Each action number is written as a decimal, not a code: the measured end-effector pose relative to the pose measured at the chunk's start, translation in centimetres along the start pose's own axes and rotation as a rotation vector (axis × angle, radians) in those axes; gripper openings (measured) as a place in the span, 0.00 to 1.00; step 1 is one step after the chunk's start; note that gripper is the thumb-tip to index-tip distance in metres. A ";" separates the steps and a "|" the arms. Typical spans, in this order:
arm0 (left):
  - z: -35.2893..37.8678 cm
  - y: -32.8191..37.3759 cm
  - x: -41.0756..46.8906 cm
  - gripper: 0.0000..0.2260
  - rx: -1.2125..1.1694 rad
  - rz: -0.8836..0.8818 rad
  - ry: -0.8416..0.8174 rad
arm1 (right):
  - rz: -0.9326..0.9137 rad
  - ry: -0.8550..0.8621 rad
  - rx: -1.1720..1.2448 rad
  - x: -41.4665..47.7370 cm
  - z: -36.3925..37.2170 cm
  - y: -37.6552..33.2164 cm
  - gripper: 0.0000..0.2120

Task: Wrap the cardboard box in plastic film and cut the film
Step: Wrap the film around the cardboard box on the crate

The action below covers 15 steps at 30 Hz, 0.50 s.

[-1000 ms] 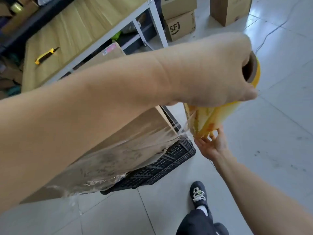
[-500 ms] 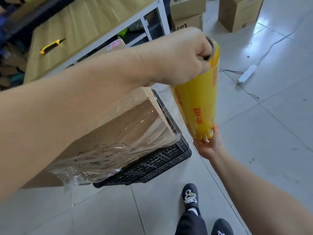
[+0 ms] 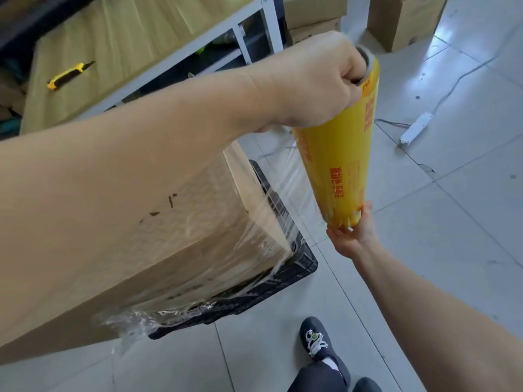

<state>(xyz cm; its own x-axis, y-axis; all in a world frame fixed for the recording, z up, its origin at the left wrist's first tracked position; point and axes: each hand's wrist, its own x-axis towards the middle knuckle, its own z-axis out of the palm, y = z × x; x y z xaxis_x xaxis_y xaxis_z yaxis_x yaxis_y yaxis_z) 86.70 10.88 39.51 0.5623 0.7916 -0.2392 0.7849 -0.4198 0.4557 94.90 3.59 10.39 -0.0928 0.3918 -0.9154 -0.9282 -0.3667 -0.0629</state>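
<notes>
A large cardboard box (image 3: 203,222) rests on a black plastic crate (image 3: 285,275); clear film (image 3: 283,193) covers its near side and corner and stretches to a yellow film roll (image 3: 339,165) held upright to the right of the box. My left hand (image 3: 308,80) grips the roll's top end, fingers in the core. My right hand (image 3: 351,236) holds the roll's bottom end from below. My left forearm hides much of the box top.
A yellow utility knife (image 3: 69,75) lies on the wooden table (image 3: 127,52) behind the box. More cardboard boxes (image 3: 404,21) stand on the floor at the back. A white power strip (image 3: 414,132) with its cable lies on the tiles at right. My shoes (image 3: 319,343) are below.
The roll has gone from tilted to nearly upright and moved closer to the box corner. Film now stretches around the box's right corner. Both hands keep their grip.
</notes>
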 end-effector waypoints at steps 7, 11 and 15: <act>-1.5 -1.8 2.6 0.12 -0.013 -0.005 0.003 | 0.016 -0.007 -0.025 1.7 2.9 -0.5 0.44; -2.3 -3.0 3.2 0.11 0.010 -0.046 0.022 | 0.038 -0.024 -0.041 2.8 4.0 -0.7 0.41; -2.9 -4.8 3.3 0.11 -0.011 -0.101 0.054 | 0.093 -0.035 -0.086 3.8 5.6 -0.7 0.39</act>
<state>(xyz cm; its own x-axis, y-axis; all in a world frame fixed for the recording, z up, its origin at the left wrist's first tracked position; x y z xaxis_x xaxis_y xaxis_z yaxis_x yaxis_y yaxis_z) 84.02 16.82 39.06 0.4654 0.8524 -0.2382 0.8338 -0.3320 0.4412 93.18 10.11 9.17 -0.1906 0.3817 -0.9044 -0.8811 -0.4727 -0.0138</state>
